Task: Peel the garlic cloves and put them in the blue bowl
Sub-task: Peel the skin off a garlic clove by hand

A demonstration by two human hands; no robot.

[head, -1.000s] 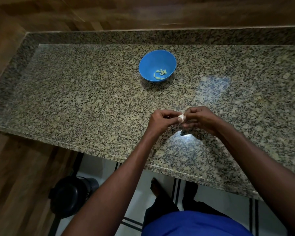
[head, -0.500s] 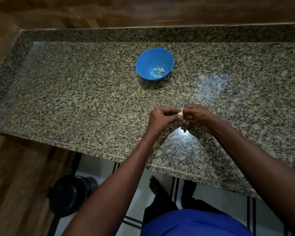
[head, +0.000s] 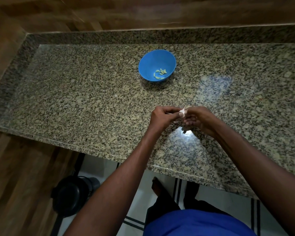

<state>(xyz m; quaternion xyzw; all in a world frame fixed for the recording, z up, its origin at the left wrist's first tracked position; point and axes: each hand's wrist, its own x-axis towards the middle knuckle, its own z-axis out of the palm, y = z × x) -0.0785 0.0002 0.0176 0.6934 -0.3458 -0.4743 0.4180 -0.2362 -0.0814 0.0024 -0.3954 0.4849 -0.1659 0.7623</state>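
**Both hands pinch one garlic clove in front of the blue bowl**

The blue bowl (head: 157, 65) stands on the speckled granite countertop (head: 75, 103), well back from the counter's front edge. Several peeled garlic cloves (head: 160, 74), pale yellow-green, lie loose on its bottom, gathered toward the side nearest the person.

Nearer the person than the bowl and a little to its right, the two hands meet above the counter. The left hand (head: 162, 117) has its fingers curled, with thumb and fingertips pinching a small white garlic clove (head: 183, 112) from the left. The right hand (head: 198, 119) closes on the same clove from the right, fingers bent inward, its lower fingers curled beneath. A wisp of papery white skin stands up from the top of the clove. How much skin remains on it cannot be told; the clove is small and partly hidden by the fingertips.

A bright reflection of light sits on the granite just below the hands, on the side away from the bowl.

Far from the bowl, under the counter's front edge, a black lidded bin (head: 70, 196) stands on the white tiled floor (head: 211, 193) beside wood-grain panelling (head: 15, 184).
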